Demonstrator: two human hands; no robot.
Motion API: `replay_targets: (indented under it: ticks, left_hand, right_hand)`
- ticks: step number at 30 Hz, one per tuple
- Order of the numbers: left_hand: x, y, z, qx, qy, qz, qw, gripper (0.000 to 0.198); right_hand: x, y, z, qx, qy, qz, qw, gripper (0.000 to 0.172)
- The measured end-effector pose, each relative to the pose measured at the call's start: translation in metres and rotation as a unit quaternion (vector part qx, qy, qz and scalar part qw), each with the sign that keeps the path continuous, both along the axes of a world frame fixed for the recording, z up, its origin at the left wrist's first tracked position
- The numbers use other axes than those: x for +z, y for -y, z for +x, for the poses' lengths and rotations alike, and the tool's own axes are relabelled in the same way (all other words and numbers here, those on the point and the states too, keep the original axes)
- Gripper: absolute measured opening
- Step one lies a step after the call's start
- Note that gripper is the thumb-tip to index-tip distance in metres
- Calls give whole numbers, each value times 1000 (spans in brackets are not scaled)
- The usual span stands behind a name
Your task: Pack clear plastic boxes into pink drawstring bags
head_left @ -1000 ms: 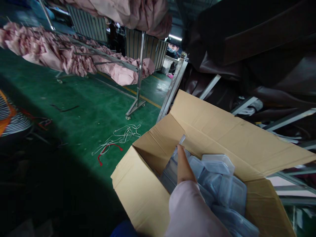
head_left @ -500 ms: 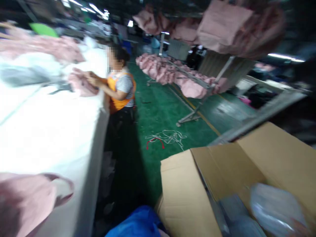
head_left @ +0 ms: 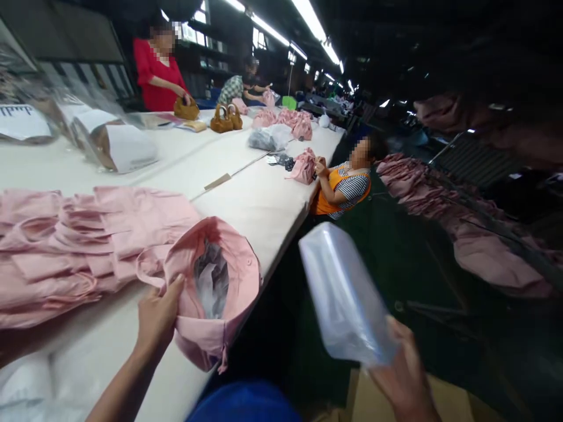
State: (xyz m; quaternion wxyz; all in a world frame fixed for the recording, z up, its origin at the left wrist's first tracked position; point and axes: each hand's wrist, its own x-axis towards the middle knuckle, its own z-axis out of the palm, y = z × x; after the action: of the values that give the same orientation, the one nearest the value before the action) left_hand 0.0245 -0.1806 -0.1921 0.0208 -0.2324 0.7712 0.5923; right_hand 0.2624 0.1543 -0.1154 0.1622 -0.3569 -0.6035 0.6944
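Observation:
My left hand (head_left: 159, 313) grips the rim of a pink bag (head_left: 241, 272) at the edge of the white table (head_left: 259, 217). The bag's mouth faces me, and crumpled grey, see-through plastic (head_left: 212, 281) shows inside it. Out to the right, over the dark floor, my right hand (head_left: 402, 369) is closed on the lower end of a clear plastic-wrapped packet (head_left: 341, 293). The packet is tilted and apart from the bag; what it contains is too hazy to name.
Pink bags (head_left: 88, 246) lie in a row at the left. Behind them are plastic-wrapped packages (head_left: 127, 146) and brown handbags (head_left: 226, 119). A co-worker in an orange apron (head_left: 328, 196) handles pink cloth across the table. A cardboard box (head_left: 404, 398) stands low right, near racks of pink bags (head_left: 492, 252).
The view has swung left, from the box and floor to the table. My right hand has lifted a packet out of the box. My left hand has come into view on the pink bag.

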Motion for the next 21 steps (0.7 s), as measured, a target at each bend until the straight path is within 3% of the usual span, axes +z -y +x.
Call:
replay_targets:
  ticks: [1, 3, 5, 7, 9, 12, 15, 17, 21]
  left_hand:
    - [0, 4, 1, -5, 2, -12, 1000, 48]
    - [2, 11, 2, -22, -9, -42, 999, 47]
    - [2, 18, 2, -34, -20, -28, 999, 47]
    - [-1, 27, 1, -40, -20, 2, 999, 46]
    - [-7, 39, -1, -38, -5, 19, 999, 46]
    - [-14, 61, -2, -25, 6, 16, 1000, 46]
    - [-19, 78, -1, -38, -25, 9, 999, 47]
    - [-21, 84, -1, -51, -48, -1, 998, 48]
    - [-31, 91, -4, -31, -41, -22, 998, 50]
  right_hand:
    - [5, 15, -18, 49, -4, -78, 996, 48]
    - [13, 49, -63, 174, -5, -237, 956, 48]
    - [15, 82, -110, 290, 15, -309, 906, 52]
    - [12, 109, -153, 363, 54, -317, 875, 55]
    - [3, 128, -187, 393, 100, -315, 858, 54]
    - [-16, 152, -219, 386, 135, -285, 867, 60]
    - [-33, 175, -229, 396, 137, -176, 891, 68]
    - [-40, 186, -229, 428, 140, -125, 884, 66]
    - [-43, 192, -234, 480, 159, -184, 843, 64]
